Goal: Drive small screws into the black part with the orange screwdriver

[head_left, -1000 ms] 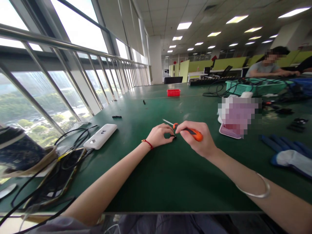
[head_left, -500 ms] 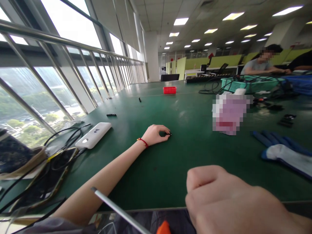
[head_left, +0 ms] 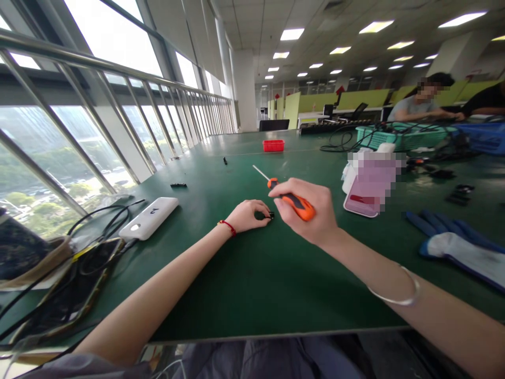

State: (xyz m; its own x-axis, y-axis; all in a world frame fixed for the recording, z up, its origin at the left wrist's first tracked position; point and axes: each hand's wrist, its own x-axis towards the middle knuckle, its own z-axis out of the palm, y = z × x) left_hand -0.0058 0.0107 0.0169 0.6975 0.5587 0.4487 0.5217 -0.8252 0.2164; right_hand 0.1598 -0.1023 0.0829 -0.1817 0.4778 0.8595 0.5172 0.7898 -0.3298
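My left hand (head_left: 249,216) rests on the green table and pinches a small black part (head_left: 271,215) between thumb and fingers; its exact kind is too small to make out. My right hand (head_left: 311,208) is wrapped round the orange and black handle of a screwdriver (head_left: 299,206), just right of my left hand and raised above the table. The screwdriver's thin metal shaft points up and to the left, its tip apart from the black part.
A white power bank (head_left: 150,218), cables and a dark phone (head_left: 74,295) lie at left. Farther back are a red tray (head_left: 273,146) and small black pieces. To the right are a pink phone-like item (head_left: 365,195), a blue-white glove (head_left: 465,252), a green basket (head_left: 402,138) and a seated person.
My right hand has swung forward and left from the near table edge, bringing the screwdriver close to my left hand. My left hand keeps its pinch in nearly the same place.
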